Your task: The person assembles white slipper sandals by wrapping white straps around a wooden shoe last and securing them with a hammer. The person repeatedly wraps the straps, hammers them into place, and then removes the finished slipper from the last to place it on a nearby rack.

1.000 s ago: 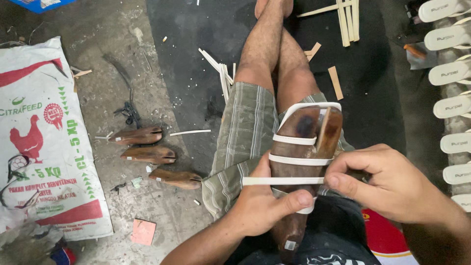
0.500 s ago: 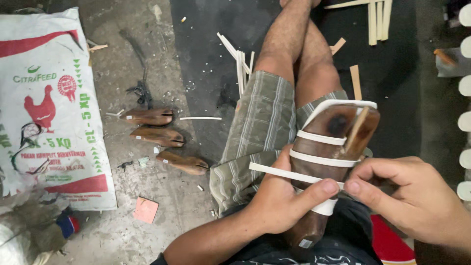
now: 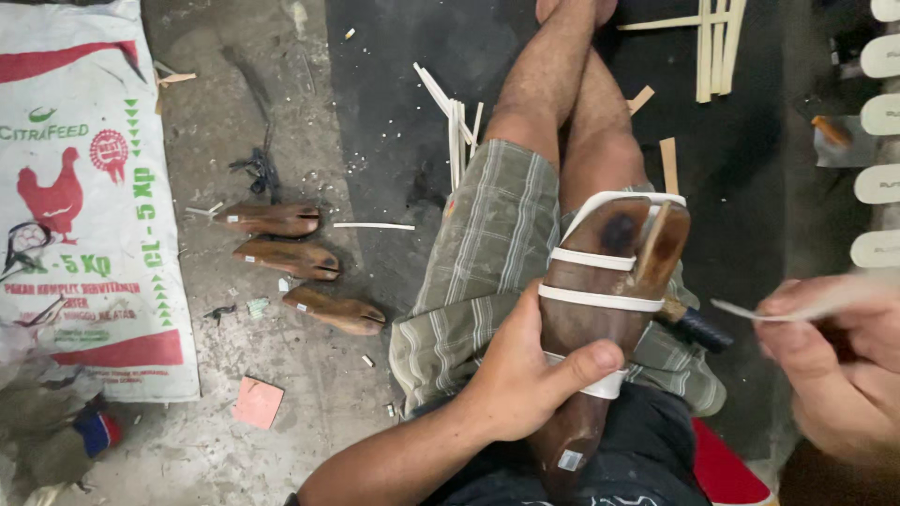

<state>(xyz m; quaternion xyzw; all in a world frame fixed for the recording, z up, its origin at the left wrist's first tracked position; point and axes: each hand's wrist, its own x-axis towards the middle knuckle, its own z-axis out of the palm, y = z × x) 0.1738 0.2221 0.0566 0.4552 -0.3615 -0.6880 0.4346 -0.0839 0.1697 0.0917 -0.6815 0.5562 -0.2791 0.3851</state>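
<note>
Change noted: half a second ago the right hand (image 3: 830, 361) was pressed against the wooden shoe last (image 3: 600, 319), holding a white strap across it. It has now drawn clear to the right and pinches a loose white strip (image 3: 750, 310) between thumb and fingertips, blurred. In my judgement, one strap is placed and another is being readied.

The left hand (image 3: 525, 375) is closed round the last's waist, thumb over the lowest strap. The last rests on the person's lap, against plaid shorts (image 3: 487, 262).

Materials: dark, smooth, rounded wood; flat, pale, pliable white straps (image 3: 600, 298) banding it. Three more wooden lasts (image 3: 291, 258) lie on the rough concrete floor (image 3: 281, 94), beside a printed feed sack (image 3: 84, 206).
</note>
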